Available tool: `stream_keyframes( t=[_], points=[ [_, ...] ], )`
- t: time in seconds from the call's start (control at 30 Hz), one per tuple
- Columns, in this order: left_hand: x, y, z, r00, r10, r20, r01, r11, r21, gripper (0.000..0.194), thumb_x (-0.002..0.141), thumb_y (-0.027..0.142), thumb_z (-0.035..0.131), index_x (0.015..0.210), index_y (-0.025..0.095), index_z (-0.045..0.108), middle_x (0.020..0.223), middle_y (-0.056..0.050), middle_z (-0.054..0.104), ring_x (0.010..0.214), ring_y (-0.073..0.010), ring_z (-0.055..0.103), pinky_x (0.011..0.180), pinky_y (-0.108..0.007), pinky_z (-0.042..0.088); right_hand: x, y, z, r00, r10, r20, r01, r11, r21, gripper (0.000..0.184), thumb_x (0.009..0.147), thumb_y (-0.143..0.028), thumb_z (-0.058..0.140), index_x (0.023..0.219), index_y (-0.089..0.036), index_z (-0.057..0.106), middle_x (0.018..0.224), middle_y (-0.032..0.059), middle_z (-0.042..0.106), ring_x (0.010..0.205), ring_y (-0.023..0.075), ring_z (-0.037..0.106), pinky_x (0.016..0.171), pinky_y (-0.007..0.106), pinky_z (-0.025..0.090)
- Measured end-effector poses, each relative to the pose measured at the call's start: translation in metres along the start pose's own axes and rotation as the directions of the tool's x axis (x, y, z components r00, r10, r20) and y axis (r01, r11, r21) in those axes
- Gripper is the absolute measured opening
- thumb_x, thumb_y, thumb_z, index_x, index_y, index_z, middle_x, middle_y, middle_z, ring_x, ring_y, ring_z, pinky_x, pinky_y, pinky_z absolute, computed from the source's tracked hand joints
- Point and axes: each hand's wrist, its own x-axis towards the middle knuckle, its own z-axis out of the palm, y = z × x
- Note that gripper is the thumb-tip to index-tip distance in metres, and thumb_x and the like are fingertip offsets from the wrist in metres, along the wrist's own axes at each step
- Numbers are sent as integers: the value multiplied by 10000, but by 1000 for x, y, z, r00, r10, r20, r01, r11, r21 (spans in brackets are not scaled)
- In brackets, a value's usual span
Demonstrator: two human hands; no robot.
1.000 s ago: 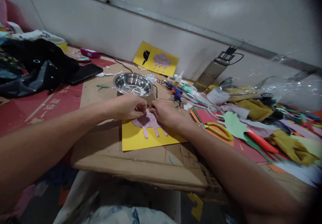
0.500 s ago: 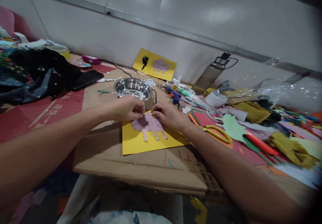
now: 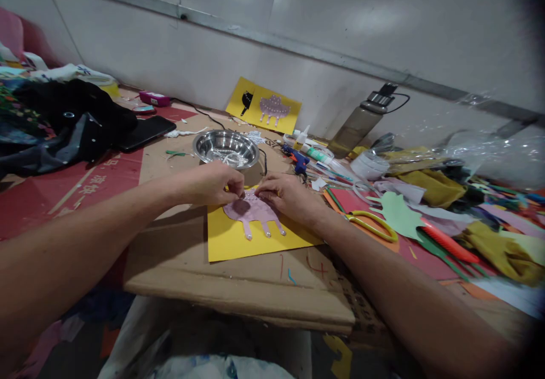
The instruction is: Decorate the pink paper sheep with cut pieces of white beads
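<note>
A yellow card [image 3: 227, 247] lies flat in front of me with a lilac cut-out [image 3: 254, 213] on it. Small pearl-like beads dot the upper part of the cut-out, and one sits at the tip of each of its three legs. My left hand [image 3: 223, 183] is closed in a pinch at the upper left edge of the cut-out. Opposite it, my right hand [image 3: 283, 194] is pinched over the upper right edge, close to the beads. Whatever lies between the fingertips of either hand is too small to make out. Just behind the hands stands a metal bowl [image 3: 225, 147] holding white strands.
A similar yellow card [image 3: 264, 106] leans on the wall. On the right are a glue gun [image 3: 297, 158], yellow-handled scissors [image 3: 372, 225], a water bottle [image 3: 360, 120] and paper scraps. A black phone [image 3: 147, 134] and dark cloth [image 3: 76, 123] lie left. Cardboard [image 3: 238, 288] covers the table.
My right hand has shifted slightly left, its fingertips closer to the beads and to my left hand. My left hand stays almost in place. The view has turned slightly.
</note>
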Motion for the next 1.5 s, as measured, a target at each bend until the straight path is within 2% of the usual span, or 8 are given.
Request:
stream_keyframes(
  t=[0.5, 0.7, 0.8, 0.93, 1.07, 1.2, 1.37, 1.5],
  points=[
    [-1, 4, -3, 999, -6, 52, 3, 998, 63, 194, 715, 166, 527, 801, 164, 700, 778, -46, 706, 650, -130, 564, 580, -241, 321, -3, 7, 5, 994, -102, -38, 101, 994, -39, 180, 847, -135, 574, 915, -172, 737, 842, 69, 658, 786, 156, 587, 704, 269, 468],
    [0, 0, -1, 998, -15, 54, 15, 1000, 9, 193, 711, 167, 538, 812, 168, 702, 796, -36, 713, 666, -121, 576, 598, -228, 344, -3, 5, 7, 990, -128, -53, 124, 990, -60, 171, 851, -129, 567, 877, -150, 734, 800, 70, 649, 755, 149, 574, 663, 254, 447],
    [0, 2, 0, 1000, -18, -17, 18, 999, -42, 163, 709, 187, 563, 783, 174, 708, 761, -30, 709, 646, -119, 566, 600, -234, 348, -4, 0, 4, 996, -78, -50, 75, 996, -53, 165, 855, -139, 559, 881, -145, 722, 829, 79, 669, 796, 162, 583, 712, 274, 450],
    [0, 8, -3, 987, -73, -146, 40, 975, -218, 118, 699, 207, 614, 760, 164, 705, 679, -22, 678, 602, -115, 535, 584, -241, 354, -5, -8, -2, 989, 126, -83, -122, 991, 59, 124, 838, -150, 569, 873, -167, 687, 850, 53, 700, 769, 151, 605, 705, 276, 459],
    [1, 10, -7, 955, -186, -232, 43, 859, -510, 95, 704, 242, 647, 721, 150, 667, 662, -8, 645, 606, -105, 522, 581, -232, 372, -7, -14, -5, 968, 234, -92, -221, 966, 134, 102, 824, -142, 567, 838, -172, 664, 818, 39, 702, 717, 138, 607, 660, 264, 456],
    [3, 10, -5, 922, -330, -202, 79, 672, -736, 100, 704, 249, 668, 731, 153, 653, 635, 0, 615, 571, -99, 509, 553, -234, 372, -7, -14, -5, 954, 259, -151, -226, 952, 208, 104, 824, -141, 558, 827, -175, 657, 813, 39, 697, 715, 141, 613, 657, 268, 464],
    [6, 12, 3, 928, -335, -162, 42, 528, -848, 62, 714, 205, 673, 706, 149, 646, 647, -10, 627, 554, -83, 501, 572, -234, 389, -6, -12, -3, 933, 276, -231, -204, 934, 293, 92, 836, -184, 564, 848, -170, 654, 814, 47, 699, 718, 144, 618, 664, 284, 479],
    [7, 14, 7, 921, -372, -113, 51, 404, -914, 55, 713, 168, 675, 747, 133, 649, 653, -12, 638, 541, -74, 503, 567, -228, 392, -7, -14, -2, 922, 308, -234, -209, 906, 369, 86, 828, -200, 584, 867, -160, 650, 794, 40, 694, 706, 137, 617, 647, 275, 478]
  ],
)
